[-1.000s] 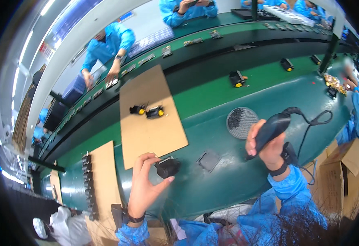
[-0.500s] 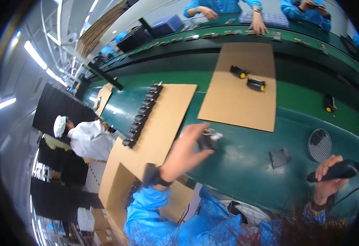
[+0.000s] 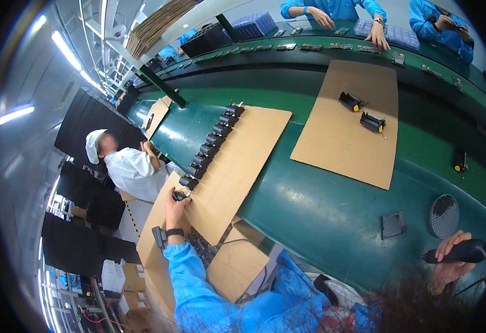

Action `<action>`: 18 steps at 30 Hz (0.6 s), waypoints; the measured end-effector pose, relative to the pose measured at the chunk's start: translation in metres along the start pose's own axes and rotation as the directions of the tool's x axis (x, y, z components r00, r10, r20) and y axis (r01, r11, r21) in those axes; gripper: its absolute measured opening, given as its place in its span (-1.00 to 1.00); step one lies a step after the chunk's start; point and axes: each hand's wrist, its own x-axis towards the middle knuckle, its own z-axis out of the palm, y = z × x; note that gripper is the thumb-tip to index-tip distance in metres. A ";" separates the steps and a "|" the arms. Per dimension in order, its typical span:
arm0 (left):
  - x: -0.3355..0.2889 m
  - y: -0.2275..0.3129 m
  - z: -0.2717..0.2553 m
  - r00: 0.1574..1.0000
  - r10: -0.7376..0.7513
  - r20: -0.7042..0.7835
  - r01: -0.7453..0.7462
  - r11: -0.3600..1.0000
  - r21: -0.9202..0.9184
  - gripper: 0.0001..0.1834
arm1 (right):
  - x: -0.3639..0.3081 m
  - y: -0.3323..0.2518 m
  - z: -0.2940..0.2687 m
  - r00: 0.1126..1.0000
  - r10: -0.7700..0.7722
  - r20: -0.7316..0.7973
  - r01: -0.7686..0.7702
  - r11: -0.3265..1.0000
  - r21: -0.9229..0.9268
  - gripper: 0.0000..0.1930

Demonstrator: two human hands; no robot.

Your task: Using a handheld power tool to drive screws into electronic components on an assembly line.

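Note:
My left hand (image 3: 175,206) reaches far to the left and grips a small black part (image 3: 180,196) at the near end of a row of several like black parts (image 3: 212,141) lined along the edge of a cardboard sheet (image 3: 237,166). My right hand (image 3: 448,261) stays at the lower right, closed around a black handheld scanner (image 3: 460,252) with a cable. Both arms wear blue sleeves, and a dark band sits on my left wrist.
A green conveyor belt (image 3: 320,205) carries a second cardboard sheet (image 3: 348,127) with two black and yellow parts (image 3: 362,114). A round mesh disc (image 3: 444,215) and a dark square plate (image 3: 393,225) lie near my right hand. A person in white (image 3: 126,166) sits left; blue-sleeved workers stand across.
My view has swung left. My left hand carried the black part from the belt's middle to the end of the row on the left cardboard. The right hand kept the scanner.

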 end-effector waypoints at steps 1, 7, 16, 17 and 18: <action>0.001 0.014 0.001 1.000 0.008 -0.005 -0.008 1.000 -0.022 -0.18 | 0.000 0.000 0.000 1.000 -0.001 0.009 0.001 1.000 -0.002 -0.25; 0.018 -0.002 -0.022 0.997 -0.055 0.045 0.057 0.998 -0.033 -0.10 | -0.001 0.010 0.010 0.999 0.044 0.011 -0.045 0.998 0.053 -0.23; 0.025 0.093 -0.017 0.883 0.222 0.413 -0.354 0.894 0.275 -0.31 | -0.001 0.002 0.020 0.985 0.138 -0.106 -0.131 0.989 0.072 -0.26; 0.024 0.138 0.011 0.867 0.313 0.388 -0.416 0.884 0.214 -0.32 | -0.002 -0.008 0.015 0.966 0.238 -0.104 -0.224 0.966 0.127 -0.32; 0.006 0.176 0.016 0.862 0.379 0.338 -0.452 0.875 0.172 -0.32 | -0.004 -0.001 0.005 0.957 0.277 -0.082 -0.257 0.946 0.196 -0.35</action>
